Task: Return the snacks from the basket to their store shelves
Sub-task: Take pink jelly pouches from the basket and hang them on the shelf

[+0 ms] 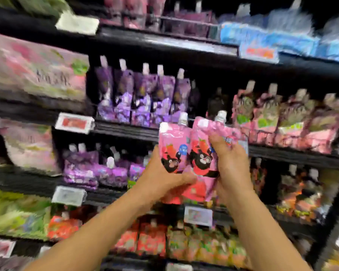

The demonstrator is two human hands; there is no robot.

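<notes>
Two pink spouted snack pouches with a black cartoon bear and strawberries are held up side by side in front of the shelves. My left hand point(162, 178) grips the left pouch point(171, 145) from below and the side. My right hand point(229, 163) grips the right pouch point(202, 151), fingers curled over its front. Both pouches stand upright with white caps on top. Just behind and to the right stands a row of similar pink pouches point(288, 122) on a black shelf point(294, 153). The basket is out of view.
Purple spouted pouches point(143, 98) fill the shelf to the left, with more purple pouches point(98, 169) lower down. Red and green pouches point(174, 243) sit on the bottom shelf. Large pink packs point(37, 71) stand at far left. Price tags point(74, 123) hang on the shelf edges.
</notes>
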